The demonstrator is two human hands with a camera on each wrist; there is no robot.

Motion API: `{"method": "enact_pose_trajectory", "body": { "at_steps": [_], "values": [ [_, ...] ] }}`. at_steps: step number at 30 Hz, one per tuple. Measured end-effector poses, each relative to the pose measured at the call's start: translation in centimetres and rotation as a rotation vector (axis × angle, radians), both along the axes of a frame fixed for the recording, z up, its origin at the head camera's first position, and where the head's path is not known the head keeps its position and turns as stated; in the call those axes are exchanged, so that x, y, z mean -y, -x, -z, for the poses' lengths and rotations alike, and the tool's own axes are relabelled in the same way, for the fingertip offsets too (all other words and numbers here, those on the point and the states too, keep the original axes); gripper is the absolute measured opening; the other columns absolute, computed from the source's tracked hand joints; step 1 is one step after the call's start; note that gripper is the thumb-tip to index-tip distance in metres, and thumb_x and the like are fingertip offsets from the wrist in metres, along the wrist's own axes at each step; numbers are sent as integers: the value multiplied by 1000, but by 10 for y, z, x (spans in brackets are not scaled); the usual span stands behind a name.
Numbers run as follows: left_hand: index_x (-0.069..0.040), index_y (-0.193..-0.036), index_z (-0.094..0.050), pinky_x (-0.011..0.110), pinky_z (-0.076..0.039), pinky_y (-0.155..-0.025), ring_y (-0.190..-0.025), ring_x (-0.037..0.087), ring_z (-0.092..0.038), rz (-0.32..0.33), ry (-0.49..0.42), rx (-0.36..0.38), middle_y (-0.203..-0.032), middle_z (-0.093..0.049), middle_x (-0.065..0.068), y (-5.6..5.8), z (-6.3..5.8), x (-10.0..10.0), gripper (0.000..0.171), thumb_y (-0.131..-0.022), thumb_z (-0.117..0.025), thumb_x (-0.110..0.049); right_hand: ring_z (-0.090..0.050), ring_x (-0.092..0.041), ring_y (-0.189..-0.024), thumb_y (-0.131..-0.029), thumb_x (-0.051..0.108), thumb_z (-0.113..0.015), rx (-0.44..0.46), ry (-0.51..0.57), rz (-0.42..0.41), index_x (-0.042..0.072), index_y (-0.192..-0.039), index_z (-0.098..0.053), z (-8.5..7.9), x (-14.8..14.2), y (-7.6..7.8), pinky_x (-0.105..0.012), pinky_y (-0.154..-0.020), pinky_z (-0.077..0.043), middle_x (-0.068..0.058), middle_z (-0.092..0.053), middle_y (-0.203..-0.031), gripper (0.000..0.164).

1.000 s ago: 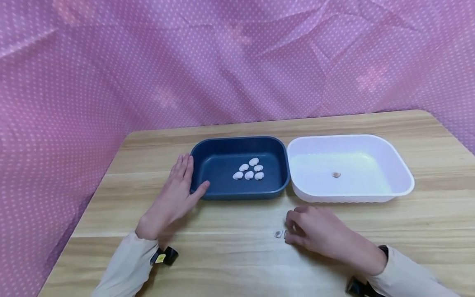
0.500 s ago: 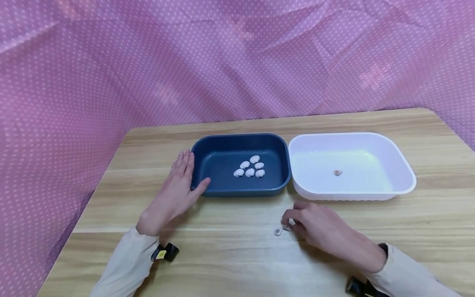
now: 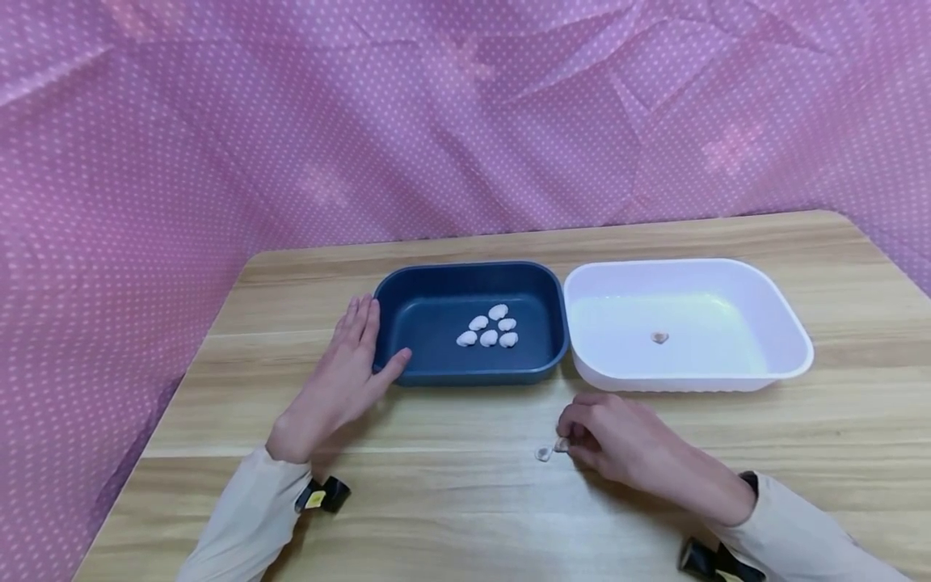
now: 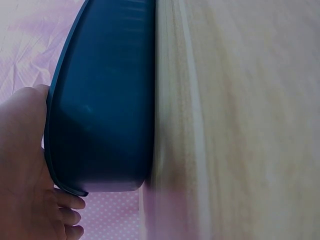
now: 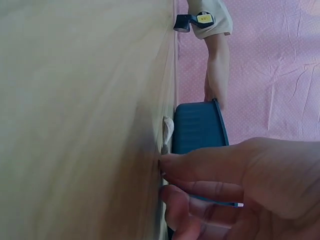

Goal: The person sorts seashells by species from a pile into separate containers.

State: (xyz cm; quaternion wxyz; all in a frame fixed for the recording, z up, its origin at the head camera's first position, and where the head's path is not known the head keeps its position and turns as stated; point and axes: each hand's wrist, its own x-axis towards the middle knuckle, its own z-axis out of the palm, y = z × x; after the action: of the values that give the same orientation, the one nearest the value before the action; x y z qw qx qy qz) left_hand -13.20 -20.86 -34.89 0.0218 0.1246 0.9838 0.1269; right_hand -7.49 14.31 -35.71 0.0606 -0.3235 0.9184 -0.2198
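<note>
My left hand (image 3: 338, 380) rests on the left end of the dark blue basin (image 3: 473, 377), fingers straight along the rim and thumb over the front corner. Several white seashells (image 3: 488, 338) lie inside that basin. In front of the basins, my right hand (image 3: 625, 440) is low at the tabletop, its thumb and curled fingers pinching a small brownish seashell (image 3: 561, 444). Beside it on the wood lies another small seashell (image 3: 543, 454). The right wrist view shows the thumb (image 5: 185, 165) close against the table, with the pinched shell mostly hidden.
A white basin (image 3: 691, 377) stands against the blue one's right side, with one brownish seashell (image 3: 659, 337) on its floor. Both are on a wooden table (image 3: 436, 501). A pink dotted cloth (image 3: 465, 121) hangs behind the table.
The right fingers have shifted slightly around the small seashell, which has turned and moved a little away from me. The left hand stays on the blue basin.
</note>
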Motion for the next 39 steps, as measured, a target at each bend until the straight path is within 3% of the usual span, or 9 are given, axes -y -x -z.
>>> {"method": "enact_pose_trajectory", "body": {
  "at_steps": [9,16,23,32,39],
  "values": [
    [-1,-153,1,51,-7,-117,-147,28,10,-4,3,15,-161,5,16,-1,0,1,92,-95,-32,-65,-49,-1,-69,-79,4,-73,6,29,-44,22,-82,-67,3,2,1,-21,-59,-46,13,-58,-81,20],
    [-2,-154,2,50,-8,-117,-147,27,11,-6,4,14,-161,5,15,-2,0,1,92,-95,-31,-66,-53,0,-74,-82,9,-74,47,54,-136,20,-103,-71,2,5,-2,-21,-66,-50,11,-62,-91,24],
    [-3,-154,2,50,-7,-118,-147,27,10,-9,4,11,-161,4,16,-1,-1,0,93,-95,-31,-66,-53,0,-77,-83,2,-70,35,41,-190,24,-96,-73,3,6,-2,-23,-69,-51,13,-59,-90,25],
    [-2,-154,0,50,-8,-117,-147,27,10,-10,5,12,-161,3,17,0,-1,-1,94,-94,-30,-68,-51,-2,-74,-82,1,-72,73,24,-91,20,-98,-70,1,2,0,-22,-66,-50,11,-56,-91,25],
    [-2,-154,0,50,-8,-117,-147,28,9,-12,-3,14,-161,2,17,-1,-1,-1,92,-95,-33,-65,-53,-1,-79,-83,0,-70,69,37,-153,18,-99,-71,4,3,1,-23,-70,-52,10,-60,-92,24]
  ]
}}
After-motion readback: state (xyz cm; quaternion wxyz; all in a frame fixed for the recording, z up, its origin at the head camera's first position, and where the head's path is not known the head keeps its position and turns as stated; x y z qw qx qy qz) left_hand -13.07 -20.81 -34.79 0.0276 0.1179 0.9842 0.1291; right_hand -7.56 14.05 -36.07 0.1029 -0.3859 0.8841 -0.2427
